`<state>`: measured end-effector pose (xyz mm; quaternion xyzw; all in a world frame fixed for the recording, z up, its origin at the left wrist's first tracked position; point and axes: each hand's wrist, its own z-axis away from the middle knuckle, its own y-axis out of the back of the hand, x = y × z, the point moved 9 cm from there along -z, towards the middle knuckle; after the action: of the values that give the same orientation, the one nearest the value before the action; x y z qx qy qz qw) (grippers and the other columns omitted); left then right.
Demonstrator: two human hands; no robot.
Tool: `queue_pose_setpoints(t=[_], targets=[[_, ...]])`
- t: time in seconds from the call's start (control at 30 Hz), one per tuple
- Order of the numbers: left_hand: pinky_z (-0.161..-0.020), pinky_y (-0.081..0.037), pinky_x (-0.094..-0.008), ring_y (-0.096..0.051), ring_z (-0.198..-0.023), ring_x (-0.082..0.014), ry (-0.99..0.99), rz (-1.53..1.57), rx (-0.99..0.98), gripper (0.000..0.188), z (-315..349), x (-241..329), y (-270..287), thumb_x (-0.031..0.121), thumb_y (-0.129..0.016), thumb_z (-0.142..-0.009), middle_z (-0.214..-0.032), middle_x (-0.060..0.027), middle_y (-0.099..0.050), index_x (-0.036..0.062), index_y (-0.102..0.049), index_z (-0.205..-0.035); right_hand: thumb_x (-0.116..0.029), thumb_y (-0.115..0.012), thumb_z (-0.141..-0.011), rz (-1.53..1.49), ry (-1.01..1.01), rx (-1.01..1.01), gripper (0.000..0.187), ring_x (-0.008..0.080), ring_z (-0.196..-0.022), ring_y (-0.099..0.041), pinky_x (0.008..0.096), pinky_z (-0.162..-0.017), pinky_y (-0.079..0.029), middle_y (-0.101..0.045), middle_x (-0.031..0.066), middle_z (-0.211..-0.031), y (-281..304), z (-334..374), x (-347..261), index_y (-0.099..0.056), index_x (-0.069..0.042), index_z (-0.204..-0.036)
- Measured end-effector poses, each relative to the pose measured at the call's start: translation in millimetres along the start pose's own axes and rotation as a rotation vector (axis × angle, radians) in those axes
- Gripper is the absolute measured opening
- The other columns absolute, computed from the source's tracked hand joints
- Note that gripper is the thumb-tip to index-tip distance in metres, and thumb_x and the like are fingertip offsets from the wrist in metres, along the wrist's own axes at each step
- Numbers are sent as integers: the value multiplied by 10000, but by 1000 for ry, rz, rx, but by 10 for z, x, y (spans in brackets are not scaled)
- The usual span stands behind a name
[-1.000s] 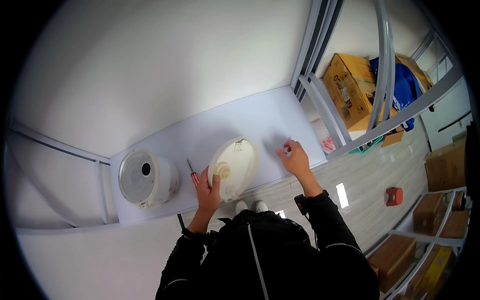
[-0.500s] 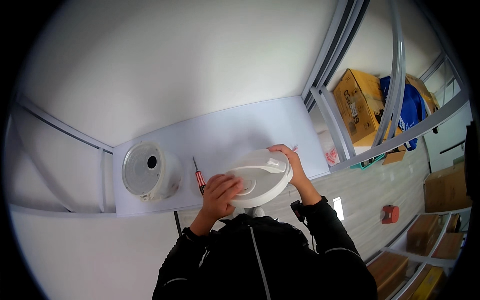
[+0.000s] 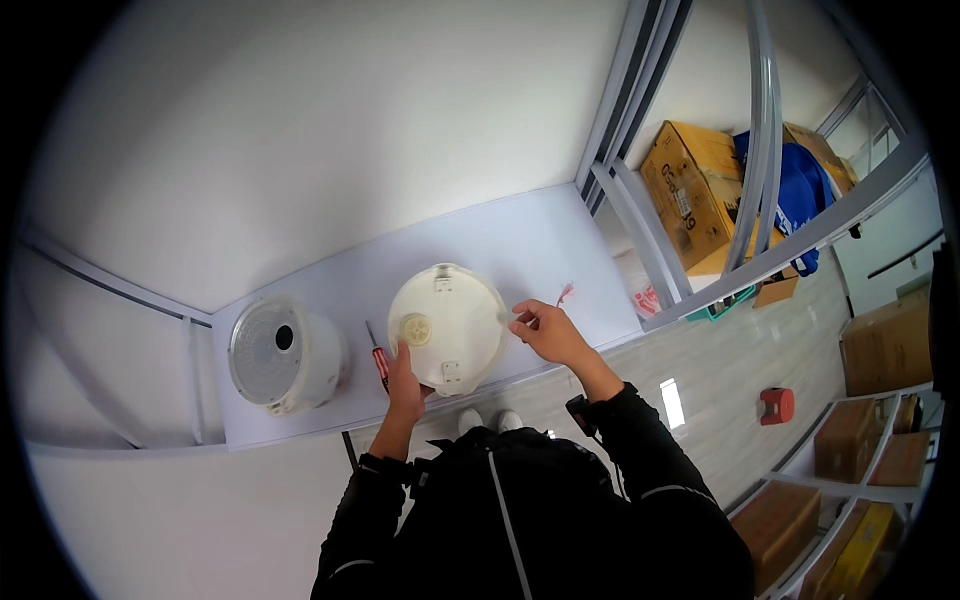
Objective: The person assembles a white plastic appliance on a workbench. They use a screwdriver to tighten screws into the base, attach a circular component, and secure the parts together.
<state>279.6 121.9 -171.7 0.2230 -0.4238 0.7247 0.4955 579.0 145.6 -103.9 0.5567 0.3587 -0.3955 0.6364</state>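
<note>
My left hand is closed on the lower left edge of a round white lid, with the thumb over its face. The lid's underside faces up, showing a round yellowish vent piece and two small clips. My right hand is beside the lid's right edge, fingers loosely bent and apart, with nothing visible in it. To the left of the lid, a screwdriver with a red and black handle lies on the white table. Further left is a white round appliance body with a grey disc and dark round hole.
A small red strip lies near the table's right part. Metal frame posts rise at the right end. Beyond them are cardboard boxes and a blue bag. A red stool stands on the floor.
The lid has been turned over from its handle side to its underside and moved left. My right hand has let go of its edge; my left hand has shifted to its lower left rim.
</note>
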Motion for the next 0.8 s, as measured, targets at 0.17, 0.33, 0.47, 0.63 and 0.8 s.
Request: queue_pose_setpoints(t=[0.17,0.33,0.47,0.63,0.8], targets=[[-982,-603,-538,-676,-1300,-327,37,13,74,751,-7,-186,125,690,-415,-1118,-1512,-127,-631,119,-473,-1601,-141,-751,-942,248,-7,158,248,363,-906,-749,448,-827,-596,-773,164,-1022,302,90,293,-744,-50,-1173],[-951,-622,-503,-714,-1243,-304,14,-4,30,733,-50,-229,130,684,-412,-1123,-1448,-115,-680,114,-498,-1577,-51,-677,-921,402,-56,442,206,380,-986,-715,482,-866,-577,-708,168,-1054,701,176,615,-744,-64,-1116],[-989,-610,-505,-690,-1296,-300,64,-48,-18,745,-116,-343,106,693,-411,-1119,-1491,-89,-660,129,-477,-1601,-23,-689,-899,411,-83,477,195,372,-933,-721,465,-837,-584,-728,194,-1025,792,151,754,-762,-26,-1080],[-971,-627,-507,-716,-1259,-312,123,-64,-13,742,-190,-456,100,679,-408,-1127,-1468,-116,-675,105,-486,-1589,-33,-726,-875,433,-96,413,201,368,-943,-730,464,-849,-594,-735,194,-1032,664,65,942,-759,-22,-1073],[-993,-624,-521,-728,-1239,-329,168,-147,9,758,-230,-514,70,681,-418,-1125,-1443,-147,-686,72,-499,-1569,-64,-751,-874,442,-119,394,189,370,-968,-738,466,-862,-600,-741,194,-1023,582,38,1031,-759,-27,-1059]])
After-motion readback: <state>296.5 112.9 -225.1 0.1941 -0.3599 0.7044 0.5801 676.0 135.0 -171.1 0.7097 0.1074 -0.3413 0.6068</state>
